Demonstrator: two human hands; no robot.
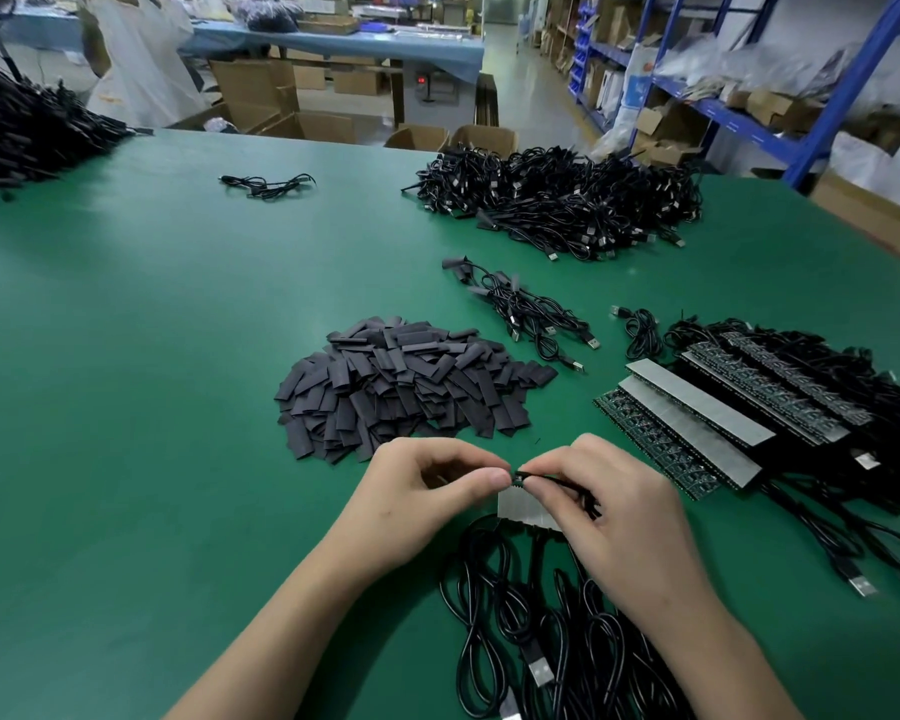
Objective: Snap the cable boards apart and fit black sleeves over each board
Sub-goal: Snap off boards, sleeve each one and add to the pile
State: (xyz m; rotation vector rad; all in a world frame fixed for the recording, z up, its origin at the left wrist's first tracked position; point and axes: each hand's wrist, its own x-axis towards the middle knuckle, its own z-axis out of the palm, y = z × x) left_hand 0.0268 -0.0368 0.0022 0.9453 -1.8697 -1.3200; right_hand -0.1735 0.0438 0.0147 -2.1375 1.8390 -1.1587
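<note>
Low in the middle of the frame, we see the left hand (427, 491) and the right hand (609, 506) meeting fingertip to fingertip. Each pinches one end of a small dark cable board (518, 478) between thumb and forefinger. So little of it shows that we cannot tell whether it is already free. Just beneath the fingers lies the short grey panel of joined boards (523, 509), its looped black USB cables (515, 615) trailing to the bottom edge over the green table mat (178, 330).

We judge the main risk to be the narrow hold: a sharp bend could flick the board out of the fingertips, or crack it off its score line. The right fingers also cover the wire end, so twisting there might strain the joint. The tangled loops below could drag the panel as one cable lifts. The loose heap of flat black sleeves (411, 387) sits just above the hands; a hasty reach could scatter it or pick up two sleeves at once.
</note>
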